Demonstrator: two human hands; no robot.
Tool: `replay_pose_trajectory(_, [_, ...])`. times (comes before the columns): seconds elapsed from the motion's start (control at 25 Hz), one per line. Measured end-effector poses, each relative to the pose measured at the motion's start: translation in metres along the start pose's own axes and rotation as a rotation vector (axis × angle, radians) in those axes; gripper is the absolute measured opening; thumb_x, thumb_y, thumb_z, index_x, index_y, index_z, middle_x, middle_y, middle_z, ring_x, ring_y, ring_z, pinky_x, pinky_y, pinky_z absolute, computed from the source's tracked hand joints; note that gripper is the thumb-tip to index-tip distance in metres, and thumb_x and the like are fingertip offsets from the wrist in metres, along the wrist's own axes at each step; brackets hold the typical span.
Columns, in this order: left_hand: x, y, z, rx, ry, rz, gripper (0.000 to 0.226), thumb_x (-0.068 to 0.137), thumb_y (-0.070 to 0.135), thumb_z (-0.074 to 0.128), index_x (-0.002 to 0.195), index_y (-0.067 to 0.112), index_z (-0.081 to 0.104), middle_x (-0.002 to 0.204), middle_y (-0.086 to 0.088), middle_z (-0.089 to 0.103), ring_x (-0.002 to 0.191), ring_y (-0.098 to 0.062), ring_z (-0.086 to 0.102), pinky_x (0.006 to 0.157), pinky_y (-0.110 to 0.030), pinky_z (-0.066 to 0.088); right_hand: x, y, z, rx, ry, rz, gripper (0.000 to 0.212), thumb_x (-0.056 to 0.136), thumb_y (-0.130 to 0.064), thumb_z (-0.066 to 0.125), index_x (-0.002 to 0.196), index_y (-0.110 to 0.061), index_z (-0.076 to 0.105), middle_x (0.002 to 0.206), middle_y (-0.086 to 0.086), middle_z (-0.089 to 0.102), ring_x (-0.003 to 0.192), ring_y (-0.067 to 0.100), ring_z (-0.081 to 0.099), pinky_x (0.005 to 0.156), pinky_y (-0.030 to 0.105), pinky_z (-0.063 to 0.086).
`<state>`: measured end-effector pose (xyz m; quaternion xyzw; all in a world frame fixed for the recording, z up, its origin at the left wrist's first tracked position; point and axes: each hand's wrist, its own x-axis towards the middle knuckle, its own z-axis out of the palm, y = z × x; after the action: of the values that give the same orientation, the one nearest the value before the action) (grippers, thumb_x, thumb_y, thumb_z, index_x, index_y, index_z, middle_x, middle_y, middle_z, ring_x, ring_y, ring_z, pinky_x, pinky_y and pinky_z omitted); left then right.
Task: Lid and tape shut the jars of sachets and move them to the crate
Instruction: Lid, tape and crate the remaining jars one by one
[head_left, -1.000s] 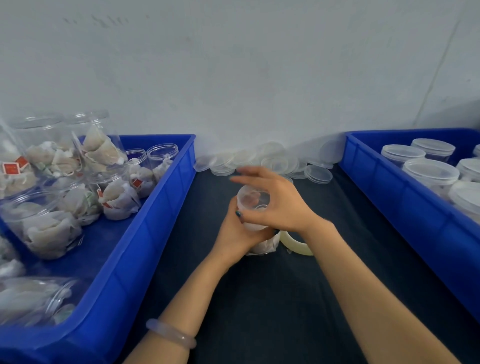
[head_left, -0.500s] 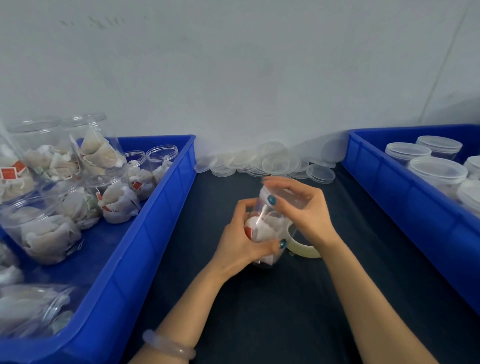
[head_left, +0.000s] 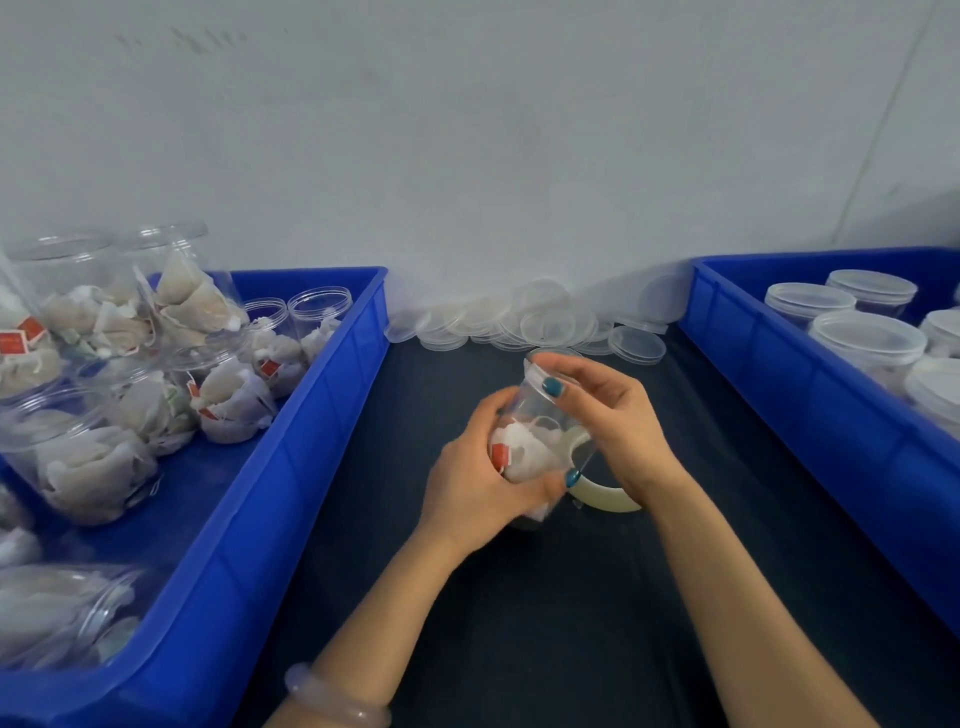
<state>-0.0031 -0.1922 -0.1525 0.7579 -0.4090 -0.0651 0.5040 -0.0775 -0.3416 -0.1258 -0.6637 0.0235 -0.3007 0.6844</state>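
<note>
A dark tabletop (head_left: 519, 623) runs from the near edge to a pale wall (head_left: 467, 156) at the far edge. A blue left crate (head_left: 291, 457) lies along the tabletop's left edge, and a blue right crate (head_left: 810, 415) lies along its right edge. The left crate holds clear open jars (head_left: 88, 452) filled with white sachets, some upright and some on their sides. The right crate holds lidded jars (head_left: 867, 338) standing upright close together. Along the far edge, between the two crates, a heap of clear loose lids (head_left: 545, 327) lies against the wall, overlapping one another. Near the middle of the tabletop both hands meet on a single clear jar (head_left: 540, 436), which is tilted and packed with white sachets (head_left: 524, 452), one bearing a red tag. Whether its base touches the tabletop cannot be told. The left hand (head_left: 472, 483) is wrapped round the jar's body from the left, its thumb across the front. The right hand (head_left: 618, 421) comes from the right, with its thumb and curled fingers clamped on the rim of the clear lid (head_left: 532, 371) that sits on the jar's mouth. A pale tape roll (head_left: 608, 496) lies flat on the tabletop just behind the jar, partly hidden under the right wrist. A translucent bracelet (head_left: 332, 696) circles the left wrist near the tabletop's near edge.
</note>
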Motion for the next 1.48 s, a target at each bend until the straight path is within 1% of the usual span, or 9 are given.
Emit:
replay_pose_trajectory(0.28, [0.0, -0.001, 0.009, 0.648, 0.484, 0.264, 0.093, 0.062, 0.07, 0.071, 0.138, 0.022, 0.047, 0.118, 0.006, 0.064, 0.106, -0.014, 0.062, 0.072, -0.026, 0.052, -0.001, 0.004, 0.026, 0.049, 0.205, -0.05, 0.02, 0.091, -0.012, 0.068, 0.109, -0.019, 0.072, 0.109, -0.006, 0.074, 0.106, 0.013, 0.069, 0.089, 0.027, 0.057])
replay_pose_trajectory(0.52, [0.004, -0.005, 0.011, 0.089, 0.245, -0.051, 0.081, 0.06, 0.051, 0.084, 0.119, 0.038, 0.03, 0.115, 0.023, 0.052, 0.102, 0.002, 0.059, 0.074, -0.014, 0.05, -0.004, 0.005, 0.0, -0.277, -0.086, 0.026, 0.056, 0.086, -0.046, 0.06, 0.138, -0.024, 0.055, 0.133, -0.017, 0.061, 0.122, -0.005, 0.055, 0.094, 0.012, 0.046])
replay_pose_trajectory(0.64, [0.012, -0.015, 0.012, -0.159, 0.256, -0.104, 0.074, 0.066, 0.023, 0.09, 0.105, 0.035, 0.027, 0.111, 0.021, 0.048, 0.094, 0.021, 0.054, 0.068, -0.003, 0.044, -0.009, 0.011, -0.028, -0.582, -0.097, 0.176, 0.043, 0.096, -0.044, 0.051, 0.133, -0.022, 0.057, 0.127, -0.01, 0.063, 0.119, 0.006, 0.058, 0.101, 0.026, 0.047])
replay_pose_trajectory(0.72, [0.017, -0.02, 0.014, -0.18, 0.232, -0.12, 0.075, 0.068, 0.017, 0.089, 0.109, 0.027, 0.027, 0.112, 0.022, 0.045, 0.092, 0.028, 0.049, 0.07, 0.0, 0.042, -0.015, 0.018, -0.05, -0.877, -0.179, 0.285, 0.032, 0.094, -0.037, 0.064, 0.12, -0.02, 0.062, 0.115, -0.006, 0.065, 0.111, 0.012, 0.058, 0.099, 0.036, 0.048])
replay_pose_trajectory(0.88, [0.022, -0.026, 0.014, -0.167, 0.15, -0.144, 0.08, 0.074, 0.026, 0.087, 0.118, 0.03, 0.021, 0.126, 0.021, 0.043, 0.101, 0.021, 0.05, 0.072, 0.0, 0.042, -0.027, 0.019, -0.067, -1.053, -0.4, 0.441, 0.061, 0.068, -0.042, 0.087, 0.117, -0.033, 0.052, 0.117, -0.021, 0.047, 0.115, 0.0, 0.034, 0.095, 0.019, 0.034])
replay_pose_trajectory(1.08, [0.013, -0.022, 0.006, -0.045, 0.246, -0.095, 0.088, 0.074, 0.042, 0.083, 0.138, 0.026, 0.025, 0.146, 0.007, 0.042, 0.131, -0.01, 0.046, 0.099, -0.022, 0.045, -0.027, 0.014, -0.063, -1.272, -0.315, 0.279, 0.014, 0.092, -0.04, 0.065, 0.102, -0.03, 0.06, 0.1, -0.016, 0.055, 0.097, 0.004, 0.049, 0.08, 0.025, 0.044])
replay_pose_trajectory(1.16, [0.008, -0.014, 0.005, 0.066, 0.433, 0.066, 0.079, 0.079, 0.048, 0.073, 0.141, 0.016, 0.035, 0.145, 0.002, 0.045, 0.132, -0.011, 0.044, 0.107, -0.028, 0.04, -0.029, 0.01, -0.057, -1.314, -0.265, 0.213, 0.021, 0.101, -0.041, 0.047, 0.098, -0.022, 0.055, 0.095, -0.007, 0.058, 0.089, 0.017, 0.056, 0.078, 0.037, 0.047])
replay_pose_trajectory(1.32, [0.001, -0.001, 0.009, 0.371, 0.608, 0.547, 0.038, 0.089, 0.033, 0.064, 0.124, 0.019, 0.055, 0.119, 0.0, 0.055, 0.107, -0.017, 0.053, 0.09, -0.035, 0.048, -0.041, -0.005, -0.039, -0.983, -0.049, -0.066, 0.041, 0.1, -0.055, 0.028, 0.086, -0.02, 0.045, 0.064, -0.002, 0.053, 0.058, 0.017, 0.049, 0.057, 0.037, 0.04])
replay_pose_trajectory(1.48, [-0.004, 0.009, 0.017, 0.263, 0.472, 0.666, 0.034, 0.095, 0.034, 0.063, 0.124, 0.016, 0.066, 0.106, -0.001, 0.062, 0.096, -0.013, 0.058, 0.086, -0.029, 0.05, -0.048, -0.01, -0.014, -0.898, -0.049, -0.301, 0.026, 0.08, -0.035, 0.034, 0.091, -0.016, 0.048, 0.056, 0.0, 0.049, 0.05, 0.019, 0.045, 0.051, 0.039, 0.038])
